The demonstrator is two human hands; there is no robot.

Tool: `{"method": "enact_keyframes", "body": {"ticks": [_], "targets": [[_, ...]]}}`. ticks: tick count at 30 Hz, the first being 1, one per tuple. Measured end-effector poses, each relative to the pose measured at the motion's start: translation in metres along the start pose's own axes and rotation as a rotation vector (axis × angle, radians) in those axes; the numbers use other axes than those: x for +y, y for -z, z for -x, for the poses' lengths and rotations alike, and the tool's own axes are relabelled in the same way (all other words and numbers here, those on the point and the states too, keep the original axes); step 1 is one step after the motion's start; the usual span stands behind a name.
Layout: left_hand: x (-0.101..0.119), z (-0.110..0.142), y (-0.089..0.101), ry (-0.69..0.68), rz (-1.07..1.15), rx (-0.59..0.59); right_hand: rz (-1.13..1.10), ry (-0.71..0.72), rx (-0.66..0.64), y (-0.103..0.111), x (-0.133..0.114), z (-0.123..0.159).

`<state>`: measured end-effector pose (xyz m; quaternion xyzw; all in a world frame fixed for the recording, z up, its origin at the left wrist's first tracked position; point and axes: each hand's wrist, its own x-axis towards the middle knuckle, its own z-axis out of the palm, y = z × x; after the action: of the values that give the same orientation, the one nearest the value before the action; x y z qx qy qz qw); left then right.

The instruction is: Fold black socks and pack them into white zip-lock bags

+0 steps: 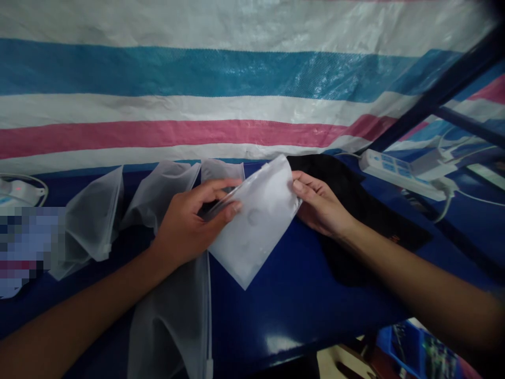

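A frosted white zip bag (pixel 256 226) is held up at a slant between both hands over the blue table. My left hand (pixel 197 216) pinches its left edge, thumb on the front face and fingers behind. At the upper right edge, my right hand (pixel 315 202) grips the bag between thumb and fingers. Whether anything lies inside the bag I cannot tell. Under my left forearm another frosted zip bag (pixel 169 321) lies with its slider toward the front edge. Beside my right hand spreads a black cloth (pixel 347 263).
More frosted bags, one at the left (pixel 92 216) and one behind my left hand (pixel 152 195), lie on the blue table (pixel 268 305). A white power strip (pixel 398 171) with cables sits at the right. Striped sheeting (pixel 236 73) hangs behind. Below the front edge is a blue bin (pixel 402 347).
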<state>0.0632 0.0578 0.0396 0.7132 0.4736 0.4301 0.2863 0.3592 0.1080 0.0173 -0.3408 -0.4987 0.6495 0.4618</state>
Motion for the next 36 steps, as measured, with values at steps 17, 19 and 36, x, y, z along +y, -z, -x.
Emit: {"method": "enact_keyframes", "body": {"ticks": [17, 19, 36], "targets": [[0.004, 0.002, -0.001, 0.109, 0.48, 0.056, -0.006, 0.06, 0.174, 0.008, 0.005, -0.007], [0.004, 0.002, -0.001, 0.148, 0.537, 0.029, -0.001, 0.055, 0.155, 0.007, 0.005, -0.006], [0.002, 0.0, -0.001, 0.139, 0.339, 0.127, 0.087, 0.102, 0.142, 0.003, 0.003, -0.003]]}}
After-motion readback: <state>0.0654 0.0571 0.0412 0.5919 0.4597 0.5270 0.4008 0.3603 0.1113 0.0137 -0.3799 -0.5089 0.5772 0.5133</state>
